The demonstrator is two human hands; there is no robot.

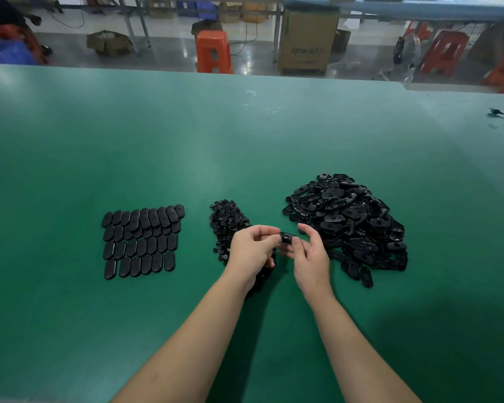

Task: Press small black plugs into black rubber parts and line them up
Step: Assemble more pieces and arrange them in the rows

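- Black oval rubber part (287, 237) is being pinched between left hand (252, 248) and right hand (309, 251).
- Bare green table (245, 141) is lying open beyond the piles.

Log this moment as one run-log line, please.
stage: plugging | both hands: hold black oval rubber part | left hand | right hand | finished rows: left

Cardboard box (306, 39): tall brown carton on the floor beyond the worktop; pale printing on its front, low down, too blurred to read for certain.
First letters: may be "OTOR", not sure.
Characters after them: cannot be made out.
Elsewhere: no readable text, number or sign.
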